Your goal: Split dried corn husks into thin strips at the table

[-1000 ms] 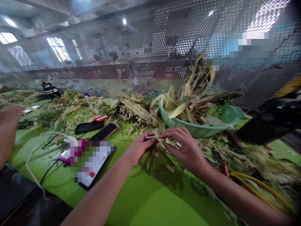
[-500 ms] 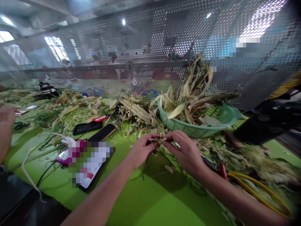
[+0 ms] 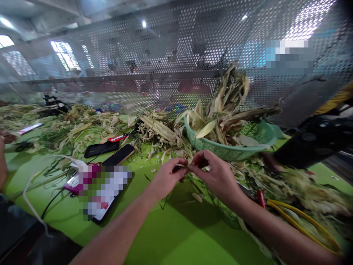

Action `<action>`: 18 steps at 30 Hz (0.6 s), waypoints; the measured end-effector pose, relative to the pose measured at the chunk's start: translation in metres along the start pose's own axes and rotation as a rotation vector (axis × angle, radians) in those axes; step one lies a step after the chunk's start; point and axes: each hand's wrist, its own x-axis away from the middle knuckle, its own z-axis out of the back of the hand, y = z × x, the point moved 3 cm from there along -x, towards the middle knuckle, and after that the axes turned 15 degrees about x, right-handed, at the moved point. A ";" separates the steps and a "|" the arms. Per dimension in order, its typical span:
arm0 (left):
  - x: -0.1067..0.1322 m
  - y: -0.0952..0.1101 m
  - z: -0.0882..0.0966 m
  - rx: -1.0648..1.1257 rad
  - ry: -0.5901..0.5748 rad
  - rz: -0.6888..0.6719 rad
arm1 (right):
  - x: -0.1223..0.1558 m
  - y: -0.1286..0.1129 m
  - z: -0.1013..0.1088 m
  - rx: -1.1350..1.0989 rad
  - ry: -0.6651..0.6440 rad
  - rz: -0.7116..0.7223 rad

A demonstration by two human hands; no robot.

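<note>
My left hand [image 3: 167, 177] and my right hand [image 3: 216, 173] meet over the green table [image 3: 176, 239], fingertips almost touching. Pinched between both is a thin, pale strip of dried corn husk [image 3: 183, 166], mostly covered by the fingers. Dark thin strands hang below the hands. A small pale scrap [image 3: 197, 197] lies on the table under them. Just beyond my fingers stands a light green plastic basket [image 3: 228, 151] heaped with dried corn husks [image 3: 220, 117].
Phones [image 3: 119, 155], a red utility knife [image 3: 118, 138] and a white cable [image 3: 26, 195] lie left. Right of my forearm are yellow-and-red handles [image 3: 306, 224] among loose fibres. A perforated metal screen [image 3: 154, 51] closes off the back. Another person's hand [image 3: 3, 162] shows at the left edge.
My fingers have shifted slightly on the strip, and the right index finger is more arched. The other person's hand at the left has drawn back toward the edge.
</note>
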 end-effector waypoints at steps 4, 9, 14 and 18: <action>0.000 0.001 0.001 -0.049 0.037 -0.024 | 0.000 -0.001 -0.002 -0.090 -0.041 0.014; -0.001 0.000 0.001 0.000 0.063 0.047 | 0.001 -0.002 0.001 -0.044 -0.015 0.026; -0.002 -0.004 0.005 0.029 0.104 0.088 | -0.002 0.004 0.005 -0.102 0.040 -0.079; -0.002 -0.002 0.006 0.046 0.121 0.079 | -0.005 0.009 0.002 -0.256 0.056 -0.144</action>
